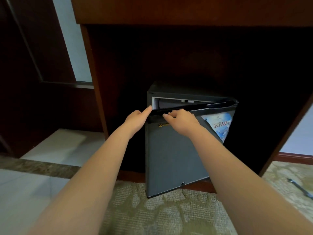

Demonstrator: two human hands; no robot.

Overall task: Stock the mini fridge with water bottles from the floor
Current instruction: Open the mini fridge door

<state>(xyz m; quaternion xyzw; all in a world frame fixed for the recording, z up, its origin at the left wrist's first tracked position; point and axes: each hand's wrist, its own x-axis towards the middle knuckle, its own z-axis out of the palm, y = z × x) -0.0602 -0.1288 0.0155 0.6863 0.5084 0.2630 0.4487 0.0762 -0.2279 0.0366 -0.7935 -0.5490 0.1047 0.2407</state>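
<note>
mini fridge point(169, 89) under a wooden desk point(169, 11), door point(174, 155) ajar, left hand point(137, 118) with straight fingers touching the door's top corner, right hand point(182, 122) with fingers curled over the door's top edge

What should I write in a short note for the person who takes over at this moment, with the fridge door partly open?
Left hand: straight fingers touch the top left corner of the door.
Right hand: fingers curled on the door's top edge.
The mini fridge stands under a wooden desk; its door is partly open, hinged on the right.
Done: opening has begun.
Left: open it fully, then bring and load the bottles; none are in view now.
</note>
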